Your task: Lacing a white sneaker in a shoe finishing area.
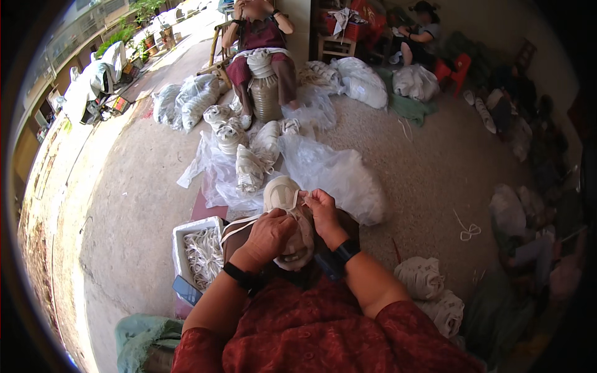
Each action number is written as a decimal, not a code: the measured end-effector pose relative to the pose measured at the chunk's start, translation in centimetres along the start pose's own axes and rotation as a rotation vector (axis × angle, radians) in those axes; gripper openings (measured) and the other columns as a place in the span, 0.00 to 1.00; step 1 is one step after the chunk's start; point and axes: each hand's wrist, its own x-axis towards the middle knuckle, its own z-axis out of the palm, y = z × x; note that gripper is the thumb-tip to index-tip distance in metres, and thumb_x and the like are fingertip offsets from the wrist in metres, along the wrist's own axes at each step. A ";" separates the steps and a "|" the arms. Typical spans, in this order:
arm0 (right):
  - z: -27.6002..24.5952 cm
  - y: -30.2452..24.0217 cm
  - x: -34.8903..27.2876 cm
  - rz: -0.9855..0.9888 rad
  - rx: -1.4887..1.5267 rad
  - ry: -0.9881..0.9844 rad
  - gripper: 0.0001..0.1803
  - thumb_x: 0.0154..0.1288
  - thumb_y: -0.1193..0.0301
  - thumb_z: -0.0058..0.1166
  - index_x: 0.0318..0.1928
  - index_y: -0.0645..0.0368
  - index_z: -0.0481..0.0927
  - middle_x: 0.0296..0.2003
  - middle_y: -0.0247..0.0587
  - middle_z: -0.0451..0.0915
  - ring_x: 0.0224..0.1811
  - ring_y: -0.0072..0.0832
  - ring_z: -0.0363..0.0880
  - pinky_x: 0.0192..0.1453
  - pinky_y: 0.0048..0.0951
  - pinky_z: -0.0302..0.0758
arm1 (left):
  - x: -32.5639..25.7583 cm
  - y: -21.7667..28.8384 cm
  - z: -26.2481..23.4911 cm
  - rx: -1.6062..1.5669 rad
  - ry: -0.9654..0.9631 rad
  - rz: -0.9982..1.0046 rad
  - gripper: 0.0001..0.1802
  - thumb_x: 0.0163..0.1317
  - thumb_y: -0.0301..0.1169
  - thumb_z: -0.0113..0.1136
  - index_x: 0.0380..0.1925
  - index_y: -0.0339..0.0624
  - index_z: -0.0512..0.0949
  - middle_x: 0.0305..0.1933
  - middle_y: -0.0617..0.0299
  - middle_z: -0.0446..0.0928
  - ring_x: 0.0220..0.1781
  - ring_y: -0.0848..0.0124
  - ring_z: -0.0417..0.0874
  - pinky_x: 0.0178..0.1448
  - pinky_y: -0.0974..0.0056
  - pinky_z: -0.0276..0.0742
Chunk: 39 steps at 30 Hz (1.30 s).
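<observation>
A pale beige sneaker (281,189) lies across my lap, its toe pointing away from me. My right hand (324,219) is at the shoe's right side, thumb and finger pinched on a white shoelace (295,199) near the front of the lacing. My left hand (266,237) rests over the left side of the lacing with its fingers curled closed. From beside it, loose lace ends trail off to the left. What the left fingers grip is hidden beneath the hand.
At my left stands a white foam box (178,239) of loose shoelaces (204,255), a phone (186,290) at its near corner. Ahead, several sneakers (249,169) lie among clear plastic bags (339,177). Bundled shoes (420,278) sit at right. Another person (264,37) sits opposite.
</observation>
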 end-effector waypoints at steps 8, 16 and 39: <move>-0.7 1.7 0.5 -0.202 -0.339 -0.053 0.06 0.56 0.79 0.55 0.27 0.63 0.71 0.26 0.34 0.74 0.27 0.18 0.68 0.33 0.23 0.69 | 0.5 -2.8 2.0 0.067 0.257 -0.095 0.05 0.49 0.27 0.54 0.28 0.44 0.71 0.37 0.59 0.79 0.43 0.55 0.76 0.45 0.57 0.72; 1.0 0.1 -0.2 -0.347 -0.571 -0.042 0.07 0.55 0.79 0.55 0.27 0.64 0.70 0.20 0.38 0.72 0.23 0.23 0.68 0.30 0.26 0.69 | -0.3 -2.7 2.1 -0.093 0.333 -0.117 0.06 0.48 0.25 0.56 0.28 0.44 0.71 0.37 0.62 0.79 0.43 0.58 0.77 0.44 0.58 0.72; 2.1 -0.5 -0.2 -0.579 -1.127 -0.113 0.05 0.53 0.77 0.49 0.29 0.60 0.67 0.27 0.51 0.72 0.33 0.52 0.73 0.35 0.46 0.70 | -0.8 -2.4 4.2 -0.114 0.355 -0.110 0.04 0.54 0.24 0.54 0.30 0.42 0.72 0.38 0.60 0.79 0.40 0.58 0.79 0.54 0.58 0.71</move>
